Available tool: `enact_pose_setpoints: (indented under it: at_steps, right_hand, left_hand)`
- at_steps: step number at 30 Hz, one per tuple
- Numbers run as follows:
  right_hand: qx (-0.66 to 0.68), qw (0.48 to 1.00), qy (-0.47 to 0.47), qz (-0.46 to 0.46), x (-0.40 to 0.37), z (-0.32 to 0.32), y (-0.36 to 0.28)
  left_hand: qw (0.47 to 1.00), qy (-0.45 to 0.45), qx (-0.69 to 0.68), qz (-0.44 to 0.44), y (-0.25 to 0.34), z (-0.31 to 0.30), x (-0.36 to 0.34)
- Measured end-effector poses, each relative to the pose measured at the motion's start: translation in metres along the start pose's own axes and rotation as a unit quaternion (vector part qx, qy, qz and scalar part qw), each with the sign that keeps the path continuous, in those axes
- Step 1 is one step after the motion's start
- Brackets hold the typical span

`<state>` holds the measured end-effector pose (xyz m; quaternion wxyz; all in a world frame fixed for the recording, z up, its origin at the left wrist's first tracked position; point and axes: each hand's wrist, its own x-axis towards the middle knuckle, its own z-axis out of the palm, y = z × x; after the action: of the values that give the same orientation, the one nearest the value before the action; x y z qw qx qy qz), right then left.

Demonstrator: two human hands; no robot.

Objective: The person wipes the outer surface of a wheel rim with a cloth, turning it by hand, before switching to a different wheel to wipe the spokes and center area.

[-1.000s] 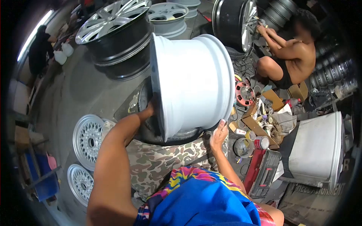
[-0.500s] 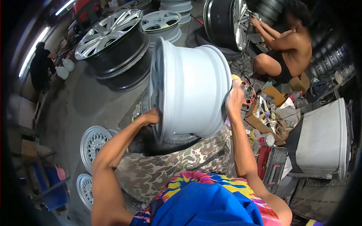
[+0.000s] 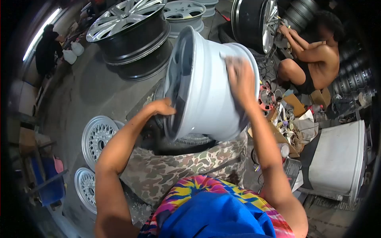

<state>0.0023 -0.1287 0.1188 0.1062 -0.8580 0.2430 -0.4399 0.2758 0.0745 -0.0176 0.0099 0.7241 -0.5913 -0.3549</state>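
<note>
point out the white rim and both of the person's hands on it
white rim [image 3: 206,107], head view, on its bare outer barrel
left hand [image 3: 162,107], head view, on the knuckles at the rim's face
right hand [image 3: 238,77], head view, on the back of the hand

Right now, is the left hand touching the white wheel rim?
Touching. The head view shows the left hand gripping the front lip of the white wheel rim, no gap between them.

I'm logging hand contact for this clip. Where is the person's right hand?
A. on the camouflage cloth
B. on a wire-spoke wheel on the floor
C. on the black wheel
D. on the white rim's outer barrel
D: the right hand lies on the curved outer barrel of the white rim, while the left hand grips the edge of its open face.
</note>
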Motion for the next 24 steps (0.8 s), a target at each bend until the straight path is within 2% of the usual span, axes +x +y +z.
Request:
enact_pose_setpoints:
  at_steps: [1,2,3,4,5,6,7,8,9,10,11,12,13,14,17,18,19,20,21,22,24]
  right_hand:
    - [-0.035,0.996,-0.075,0.019,0.04,0.01,0.022]
    - [-0.046,0.981,-0.174,0.077,0.082,0.023,0.038]
    - [-0.059,0.975,-0.196,0.086,0.106,0.049,0.06]
    - [-0.039,0.969,-0.21,0.121,0.121,0.07,0.069]
    - [-0.02,0.962,-0.226,0.154,0.129,0.083,0.067]
    - [-0.019,0.962,-0.226,0.15,0.129,0.086,0.054]
    - [0.033,0.971,-0.196,0.133,0.122,0.084,0.038]
    - [0.083,0.976,-0.165,0.118,0.11,0.078,0.019]
    - [0.062,0.98,-0.145,0.119,0.091,0.055,-0.011]
    - [0.039,0.984,-0.126,0.121,0.057,0.027,-0.045]
    - [0.062,0.997,-0.017,0.034,0.006,0.016,-0.061]
    - [0.027,0.995,0.059,-0.078,-0.043,0.014,-0.065]
    - [0.035,0.994,-0.015,-0.098,-0.094,-0.005,-0.072]
    - [0.046,0.988,-0.092,-0.118,-0.124,-0.022,-0.07]
    - [-0.026,0.991,-0.056,-0.116,-0.103,-0.034,-0.044]
    - [-0.027,0.996,-0.032,-0.076,-0.072,-0.031,-0.041]
    - [-0.006,0.999,-0.036,-0.037,-0.041,-0.026,-0.03]
    - [-0.013,0.999,-0.032,-0.037,-0.007,-0.013,-0.014]
    - [-0.026,0.996,-0.083,0.021,0.031,0.001,0.001]
    - [-0.015,0.994,-0.107,-0.002,0.066,0.019,0.022]
    - [-0.063,0.964,-0.219,0.135,0.113,0.066,0.047]
  left_hand:
    - [0.999,0.04,-0.017,0.002,0.016,-0.013,-0.013]
    - [0.996,0.084,-0.031,0.003,0.041,-0.037,-0.03]
    - [0.993,0.084,-0.082,0.001,0.056,-0.056,-0.04]
    - [0.976,0.153,-0.151,0.018,0.049,-0.055,-0.039]
    - [0.966,0.21,-0.146,0.036,0.063,-0.062,-0.053]
    - [0.952,0.267,-0.142,0.054,0.081,-0.074,-0.069]
    - [0.951,0.269,-0.144,0.053,0.089,-0.083,-0.076]
    - [0.934,0.318,-0.148,0.07,0.095,-0.089,-0.079]
    - [0.913,0.367,-0.152,0.088,0.102,-0.094,-0.08]
    - [0.912,0.366,-0.159,0.091,0.114,-0.099,-0.083]
    - [0.895,0.375,-0.216,0.108,0.127,-0.102,-0.088]
    - [0.874,0.385,-0.27,0.123,0.136,-0.104,-0.087]
    - [0.839,0.432,-0.284,0.172,0.142,-0.098,-0.077]
    - [0.84,0.421,-0.305,0.156,0.154,-0.096,-0.08]
    - [0.851,0.362,-0.354,0.137,0.174,-0.09,-0.078]
    - [0.851,0.359,-0.358,0.141,0.177,-0.086,-0.07]
    - [0.83,0.429,-0.333,0.126,0.177,-0.082,-0.06]
    - [0.806,0.497,-0.304,0.108,0.175,-0.076,-0.05]
    - [0.79,0.533,-0.281,0.106,0.176,-0.077,-0.046]
    - [0.774,0.57,-0.258,0.102,0.176,-0.078,-0.042]
    - [0.818,0.462,-0.324,0.109,0.186,-0.088,-0.054]
